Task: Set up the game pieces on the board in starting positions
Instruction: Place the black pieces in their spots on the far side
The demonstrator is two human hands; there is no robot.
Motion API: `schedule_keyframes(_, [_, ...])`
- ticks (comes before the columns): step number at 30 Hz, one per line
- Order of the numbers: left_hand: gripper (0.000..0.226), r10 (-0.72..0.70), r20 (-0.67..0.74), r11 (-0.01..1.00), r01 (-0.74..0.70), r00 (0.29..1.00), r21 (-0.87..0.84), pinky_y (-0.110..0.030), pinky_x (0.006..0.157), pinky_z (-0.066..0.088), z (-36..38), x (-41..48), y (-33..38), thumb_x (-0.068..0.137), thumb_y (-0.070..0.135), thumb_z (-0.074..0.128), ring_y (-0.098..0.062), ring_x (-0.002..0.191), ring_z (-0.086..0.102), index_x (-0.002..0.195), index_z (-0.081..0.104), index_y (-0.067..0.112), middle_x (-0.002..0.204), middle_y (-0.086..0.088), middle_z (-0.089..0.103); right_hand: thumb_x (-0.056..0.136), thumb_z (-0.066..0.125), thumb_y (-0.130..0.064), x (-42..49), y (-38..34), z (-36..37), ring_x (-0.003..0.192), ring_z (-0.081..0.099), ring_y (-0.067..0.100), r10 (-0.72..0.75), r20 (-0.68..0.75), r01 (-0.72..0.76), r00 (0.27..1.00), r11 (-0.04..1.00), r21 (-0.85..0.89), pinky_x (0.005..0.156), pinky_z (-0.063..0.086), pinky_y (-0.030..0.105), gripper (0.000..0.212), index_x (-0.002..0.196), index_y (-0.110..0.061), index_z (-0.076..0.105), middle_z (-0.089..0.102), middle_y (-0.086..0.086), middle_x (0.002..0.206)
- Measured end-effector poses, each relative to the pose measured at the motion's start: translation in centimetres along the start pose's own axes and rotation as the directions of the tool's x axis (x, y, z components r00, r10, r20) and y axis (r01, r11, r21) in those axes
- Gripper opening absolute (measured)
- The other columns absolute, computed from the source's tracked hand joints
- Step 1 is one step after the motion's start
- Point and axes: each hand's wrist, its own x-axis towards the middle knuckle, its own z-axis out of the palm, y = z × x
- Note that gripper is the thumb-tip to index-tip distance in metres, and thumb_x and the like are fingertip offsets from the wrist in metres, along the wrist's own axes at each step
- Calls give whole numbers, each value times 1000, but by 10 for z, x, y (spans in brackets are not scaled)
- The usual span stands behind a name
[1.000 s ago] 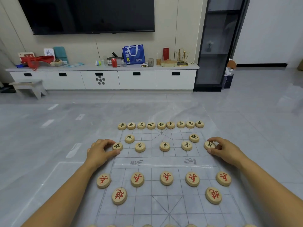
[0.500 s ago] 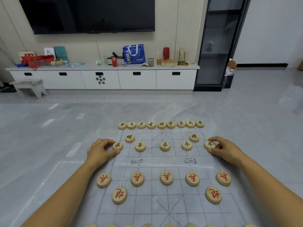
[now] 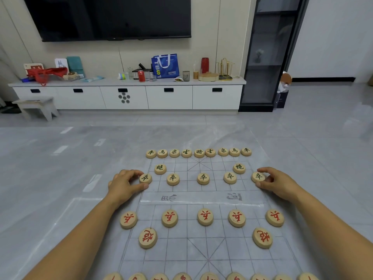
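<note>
Barely anything has changed over the last second: the left hand (image 3: 126,185) still pinches the left-edge pawn (image 3: 145,178) between thumb and forefinger, and the right hand (image 3: 279,183) still pinches the right-edge pawn (image 3: 258,176) the same way. Both discs sit flat on the board (image 3: 201,198), at 10 and 2 o'clock from its river strip.

That stillness suggests final nudging, not carrying. The black back row (image 3: 198,152) runs full along 12 o'clock, both black cannons (image 3: 160,168) and five black pawns are down, and the red pawns (image 3: 205,216) and red cannons (image 3: 148,238) are placed too. A red back row (image 3: 209,276) peeks in at 6 o'clock, mostly cut off. Setup looks essentially finished.

Writing: pawns read 卒, cannons 炮, the middle back disc 將; the river shows 河 on the right. A blue bag (image 3: 165,66) at far 12 o'clock shows "TBS".
</note>
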Motion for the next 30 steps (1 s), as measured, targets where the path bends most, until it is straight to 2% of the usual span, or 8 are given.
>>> schedule_keyframes(9, [42,-2,0,1000,2,1000,9,-42,99,37,0,0,0,73,46,71,-19,111,48,112,58,37,117,3,52,78,71,-30,0,2,-1,82,49,14,14,15,-15,1000,999,38,77,37,27,62,132,-23,43,48,-7,80])
schedule_keyframes(12, [41,2,-3,1000,-2,1000,1,-42,100,37,0,-1,1,73,45,71,-19,111,48,112,58,37,117,2,52,79,70,-30,-1,2,0,77,50,13,-4,7,4,1000,999,48,68,38,25,56,129,-25,46,50,-2,81])
schedule_keyframes(18, [41,-7,-21,1000,8,1000,21,-38,95,36,1,-1,3,76,43,70,-20,111,46,114,59,32,120,-1,52,84,65,-29,-1,2,1,75,49,14,-29,-18,29,999,1000,6,65,38,26,40,121,-24,52,49,-4,77])
schedule_keyframes(30, [41,-31,-13,999,31,999,27,-42,99,37,0,-2,4,75,44,71,-20,111,47,112,58,31,119,0,52,84,65,-30,-1,0,1,79,50,15,4,-16,-3,1000,1000,14,68,38,28,40,121,-26,51,49,-6,79])
